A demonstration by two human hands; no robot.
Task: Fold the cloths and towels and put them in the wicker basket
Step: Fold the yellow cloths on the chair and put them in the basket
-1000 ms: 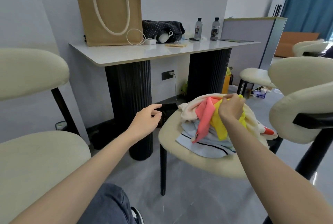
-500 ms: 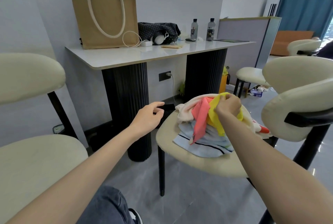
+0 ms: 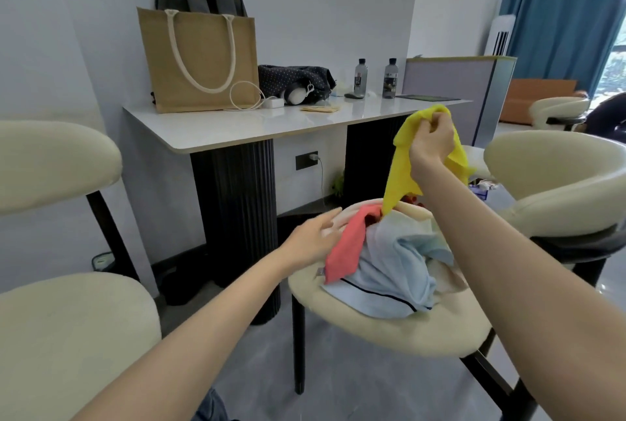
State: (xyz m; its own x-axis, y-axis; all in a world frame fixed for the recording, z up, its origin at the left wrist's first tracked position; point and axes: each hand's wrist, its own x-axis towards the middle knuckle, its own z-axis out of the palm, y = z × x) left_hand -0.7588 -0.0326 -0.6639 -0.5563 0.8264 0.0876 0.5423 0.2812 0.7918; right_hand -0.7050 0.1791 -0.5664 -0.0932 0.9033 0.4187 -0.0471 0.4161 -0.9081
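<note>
A heap of cloths lies on the cream seat of a chair (image 3: 379, 329) in front of me. My right hand (image 3: 432, 139) grips a yellow cloth (image 3: 399, 166) and holds it up above the heap, its lower corner still touching the pile. A coral-pink cloth (image 3: 345, 247) drapes down the heap's left side over a light blue towel (image 3: 393, 275) with a dark stripe. A cream towel (image 3: 413, 209) lies behind. My left hand (image 3: 313, 237) reaches with straight fingers to the heap's left edge, beside the pink cloth. No wicker basket is in view.
A white table (image 3: 237, 129) on black ribbed legs stands behind, bearing a jute tote bag (image 3: 200, 58), a backpack, a dark pouch and two bottles (image 3: 360, 76). Cream chairs stand at the left (image 3: 67, 336) and at the right (image 3: 559, 180). Grey floor lies below.
My right hand has lifted the yellow cloth up off the heap. My left hand has moved right to the heap's edge, beside the pink cloth.
</note>
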